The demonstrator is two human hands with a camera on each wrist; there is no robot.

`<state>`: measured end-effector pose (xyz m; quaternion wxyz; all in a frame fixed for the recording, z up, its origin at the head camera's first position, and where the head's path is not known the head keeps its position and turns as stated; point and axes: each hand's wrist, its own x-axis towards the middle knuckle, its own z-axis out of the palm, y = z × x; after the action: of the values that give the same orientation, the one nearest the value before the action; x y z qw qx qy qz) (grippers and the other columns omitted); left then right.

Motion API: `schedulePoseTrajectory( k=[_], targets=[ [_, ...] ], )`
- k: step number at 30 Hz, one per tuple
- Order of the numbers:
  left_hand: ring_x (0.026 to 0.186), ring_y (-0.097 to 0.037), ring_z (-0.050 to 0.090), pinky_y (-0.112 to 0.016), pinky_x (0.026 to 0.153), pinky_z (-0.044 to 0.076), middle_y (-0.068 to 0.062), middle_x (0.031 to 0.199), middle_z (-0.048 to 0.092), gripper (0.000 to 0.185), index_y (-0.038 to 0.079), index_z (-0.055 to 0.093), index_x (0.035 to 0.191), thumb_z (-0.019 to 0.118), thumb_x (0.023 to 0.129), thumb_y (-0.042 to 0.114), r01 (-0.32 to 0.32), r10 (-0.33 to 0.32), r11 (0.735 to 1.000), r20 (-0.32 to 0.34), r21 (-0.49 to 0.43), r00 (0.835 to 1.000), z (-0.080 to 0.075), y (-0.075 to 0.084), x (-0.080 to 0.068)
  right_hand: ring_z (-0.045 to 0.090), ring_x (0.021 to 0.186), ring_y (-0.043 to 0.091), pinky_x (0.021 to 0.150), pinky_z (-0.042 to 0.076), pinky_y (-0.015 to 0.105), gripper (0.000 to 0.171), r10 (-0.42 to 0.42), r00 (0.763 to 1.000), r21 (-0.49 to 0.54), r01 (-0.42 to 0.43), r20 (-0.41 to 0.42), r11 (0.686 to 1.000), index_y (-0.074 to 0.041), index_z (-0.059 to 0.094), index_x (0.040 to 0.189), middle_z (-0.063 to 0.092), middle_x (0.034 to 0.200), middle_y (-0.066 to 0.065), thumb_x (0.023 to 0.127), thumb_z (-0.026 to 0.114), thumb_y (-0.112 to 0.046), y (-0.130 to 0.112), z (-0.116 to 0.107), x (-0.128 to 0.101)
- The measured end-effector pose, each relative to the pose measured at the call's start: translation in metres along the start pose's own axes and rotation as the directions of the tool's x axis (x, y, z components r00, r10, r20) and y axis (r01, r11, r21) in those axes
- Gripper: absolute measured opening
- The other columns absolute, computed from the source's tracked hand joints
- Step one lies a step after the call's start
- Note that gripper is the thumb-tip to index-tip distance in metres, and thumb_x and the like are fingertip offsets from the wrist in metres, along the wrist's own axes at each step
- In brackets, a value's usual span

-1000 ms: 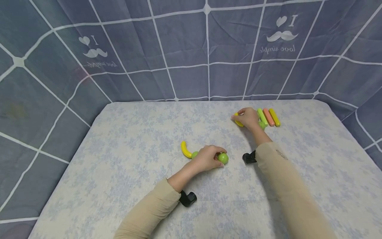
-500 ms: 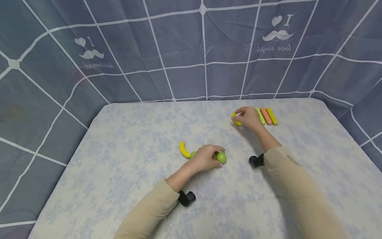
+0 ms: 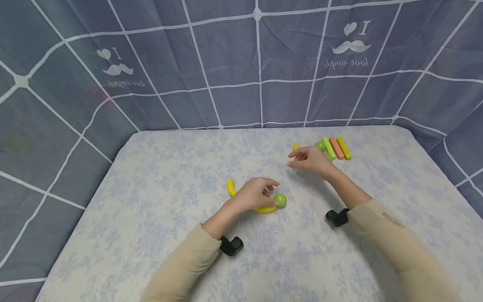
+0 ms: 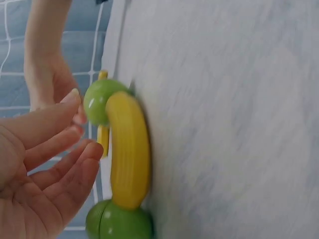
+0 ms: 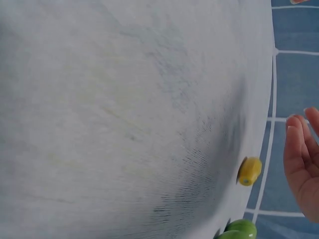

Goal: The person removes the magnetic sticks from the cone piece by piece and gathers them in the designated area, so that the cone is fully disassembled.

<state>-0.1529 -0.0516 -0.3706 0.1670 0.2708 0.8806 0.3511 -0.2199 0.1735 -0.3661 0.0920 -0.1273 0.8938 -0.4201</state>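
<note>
1. Hovering just above a chain of toy pieces near the middle of the table [image 3: 158,209], the left hand [image 3: 252,193] has its fingers relaxed and slightly bent, holding nothing; the left wrist view shows the fingers [image 4: 55,149] just beside the pieces, apart from them.
2. That chain is a curved yellow piece [image 3: 264,208] joined at its right end to a green ball [image 3: 280,200]; a second green ball [image 4: 119,221] shows at its other end in the left wrist view, and another curved yellow piece [image 3: 230,187] sticks out to the left of the hand.
3. Farther off and to the right, the right hand [image 3: 311,160] is raised over the table with fingers loosely extended, gripping nothing.
4. Just beyond it lie a small yellow piece [image 3: 296,146] and another green ball [image 3: 320,145].
5. Right of these, three sticks lie side by side: a green stick [image 3: 328,147], an orange stick [image 3: 336,147] and a yellow stick [image 3: 344,147].
6. A grey-blue cloth [image 3: 226,63] with a white grid pattern rises behind and beside the table.
</note>
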Motion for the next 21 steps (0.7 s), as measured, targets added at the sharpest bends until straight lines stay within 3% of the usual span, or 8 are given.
schedulePoseTrajectory(
  k=[8, 14, 21],
  targets=[
    [0.1, -0.021, 0.06, -0.03, 0.087, 0.046, -0.009, 0.106, 0.067, 0.04, 0.001, 0.065, 0.114, 0.077, 0.077, 0.012, -0.038, 0.036, 0.999, 0.041, 0.031, 0.998, -0.015, -0.011, -0.008, 0.053, 0.076, 0.019, 0.067, 0.046, 0.033, 0.04, -0.006, 0.993, 0.09, -0.005, 0.118, 0.996, 0.004, 0.062, 0.113, 0.06, 0.089, 0.008, 0.082, 0.072, -0.02, -0.003, 0.008, -0.016],
    [0.097, -0.019, 0.06, -0.032, 0.085, 0.047, -0.007, 0.103, 0.067, 0.038, 0.001, 0.068, 0.108, 0.079, 0.073, 0.01, -0.076, 0.072, 0.996, 0.081, 0.046, 0.994, -0.018, -0.018, -0.013, 0.057, 0.076, 0.021, 0.068, 0.049, 0.035, 0.04, -0.038, 0.974, 0.128, 0.009, 0.224, 0.992, 0.004, 0.061, 0.115, 0.062, 0.09, 0.008, 0.083, 0.071, -0.019, -0.003, 0.017, -0.028],
    [0.09, -0.017, 0.06, -0.025, 0.079, 0.048, -0.005, 0.098, 0.068, 0.037, 0.002, 0.069, 0.105, 0.081, 0.071, 0.009, -0.123, 0.117, 0.991, 0.122, 0.043, 0.986, -0.015, -0.027, -0.014, 0.058, 0.077, 0.021, 0.068, 0.051, 0.035, 0.038, -0.036, 0.943, 0.16, -0.018, 0.33, 0.987, 0.003, 0.061, 0.114, 0.061, 0.091, 0.008, 0.083, 0.071, -0.016, -0.004, 0.03, -0.038]
  ],
)
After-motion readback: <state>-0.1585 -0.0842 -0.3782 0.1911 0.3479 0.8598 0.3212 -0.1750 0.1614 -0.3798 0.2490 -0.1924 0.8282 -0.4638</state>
